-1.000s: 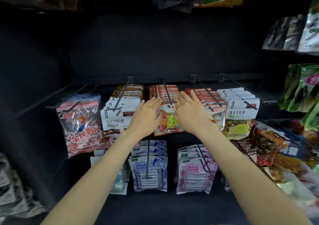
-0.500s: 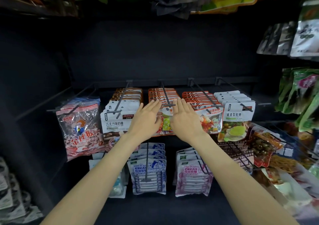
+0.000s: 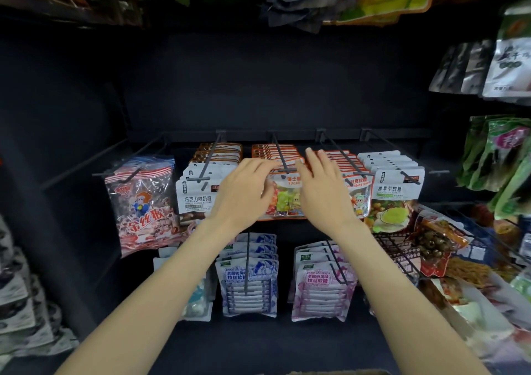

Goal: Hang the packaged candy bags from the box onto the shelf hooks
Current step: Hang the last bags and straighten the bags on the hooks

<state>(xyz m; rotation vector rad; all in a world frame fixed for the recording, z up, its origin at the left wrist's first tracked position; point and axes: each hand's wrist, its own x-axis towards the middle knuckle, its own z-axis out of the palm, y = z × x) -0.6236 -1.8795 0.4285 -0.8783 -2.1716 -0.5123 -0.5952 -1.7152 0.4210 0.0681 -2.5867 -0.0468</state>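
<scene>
Both hands reach to the middle hook (image 3: 280, 156) of the upper row, one at each side of the front orange candy bag (image 3: 284, 199) that hangs there. The left hand (image 3: 244, 192) has its fingers loosely bent over the bag's top left edge; the right hand (image 3: 323, 190) lies with straight fingers over the top right edge. Whether either grip actually pinches the bag cannot be told, since the fingertips blur against the packets behind.

The upper row shows five stacks on five hooks, left to right: one red-and-white striped bag (image 3: 143, 205), white chocolate-milk candy bags (image 3: 198, 193), the orange stack at the hands, a second orange stack (image 3: 355, 190) half hidden by the right hand, and white bags with green print (image 3: 395, 196) (at least five header cards show).

On the lower row hang two clear stacks: blue bags (image 3: 248, 282) and pink bags (image 3: 321, 288), four fronts visible in each. Further snack packs (image 3: 436, 248) crowd the right side.

A strip of the cardboard box (image 3: 330, 371) shows at the near edge.
</scene>
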